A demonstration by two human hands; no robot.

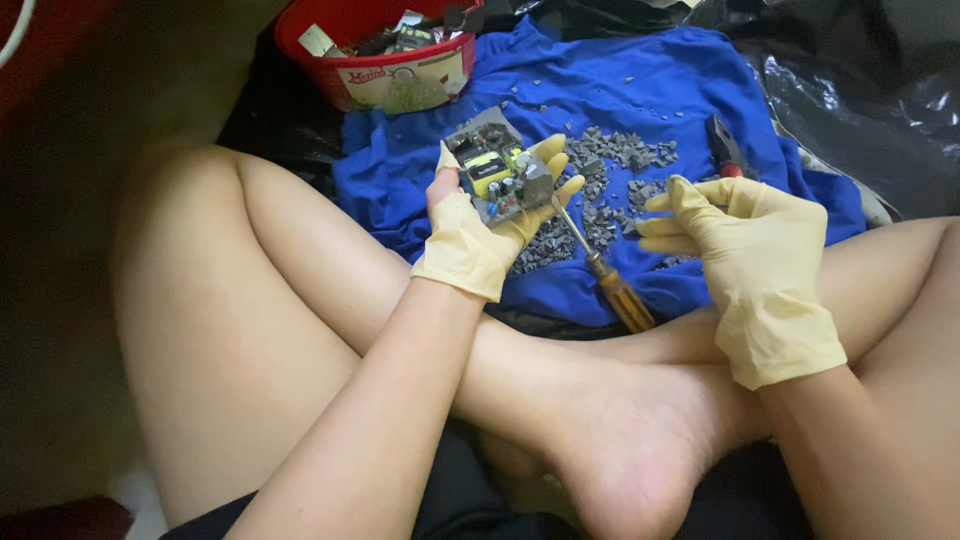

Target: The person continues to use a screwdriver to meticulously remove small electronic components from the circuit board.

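Observation:
My left hand (478,232), in a yellow rubber glove, holds a small circuit board (498,166) with a yellow part and grey parts on it, tilted up above a blue cloth (600,90). My right hand (745,240), also gloved, hovers over the cloth with fingers slightly apart and nothing in it. A screwdriver (605,275) with a brown handle lies on the cloth between both hands, its tip close to the board. A pile of small dark grey pieces (610,180) lies on the cloth behind the hands.
A red tub (400,75) with electronic parts stands at the top left of the cloth. Pliers with a red and black grip (722,150) lie at the right. Black plastic sheeting (860,90) lies around. My crossed bare legs fill the foreground.

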